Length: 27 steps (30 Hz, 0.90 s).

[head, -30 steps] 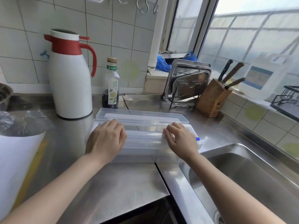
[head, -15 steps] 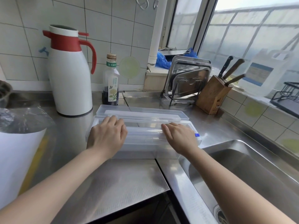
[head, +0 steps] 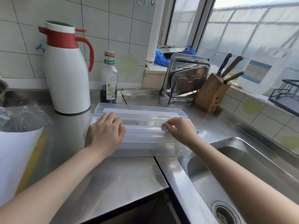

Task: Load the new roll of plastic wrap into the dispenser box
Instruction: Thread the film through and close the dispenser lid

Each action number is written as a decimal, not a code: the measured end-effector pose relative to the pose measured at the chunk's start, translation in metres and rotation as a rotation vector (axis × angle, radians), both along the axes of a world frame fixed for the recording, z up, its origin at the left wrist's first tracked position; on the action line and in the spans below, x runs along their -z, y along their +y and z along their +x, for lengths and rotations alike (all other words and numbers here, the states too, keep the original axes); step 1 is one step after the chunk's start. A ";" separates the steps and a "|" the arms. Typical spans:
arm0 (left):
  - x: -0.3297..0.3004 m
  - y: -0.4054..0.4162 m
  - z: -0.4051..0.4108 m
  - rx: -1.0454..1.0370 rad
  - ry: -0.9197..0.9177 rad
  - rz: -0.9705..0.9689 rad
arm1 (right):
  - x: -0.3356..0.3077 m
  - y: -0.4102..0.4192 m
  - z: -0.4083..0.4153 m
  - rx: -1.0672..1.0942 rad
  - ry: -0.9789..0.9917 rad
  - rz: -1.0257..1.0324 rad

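- Lying across the middle of the frame on the steel counter (head: 113, 180), the clear plastic dispenser box (head: 140, 143) runs its long axis left to right, lid (head: 142, 110) folded back toward the tiled wall.
- The roll of plastic wrap (head: 144, 130) sits inside along that same axis, directly under both hands.
- The left hand (head: 105, 133) curls over the roll's left end.
- The right hand (head: 179, 129) pinches at its right end, seemingly feeling for the film's edge.
- Each hand is equally near.
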State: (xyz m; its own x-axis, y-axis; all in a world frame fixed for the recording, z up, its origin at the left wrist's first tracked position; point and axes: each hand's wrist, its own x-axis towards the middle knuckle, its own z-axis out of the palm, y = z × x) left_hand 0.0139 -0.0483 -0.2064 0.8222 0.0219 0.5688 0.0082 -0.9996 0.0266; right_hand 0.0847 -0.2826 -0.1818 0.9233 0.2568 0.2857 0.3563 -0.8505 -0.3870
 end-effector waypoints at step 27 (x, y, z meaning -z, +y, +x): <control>-0.033 0.045 0.018 0.109 0.395 0.011 | -0.048 0.005 0.022 -0.092 0.123 -0.675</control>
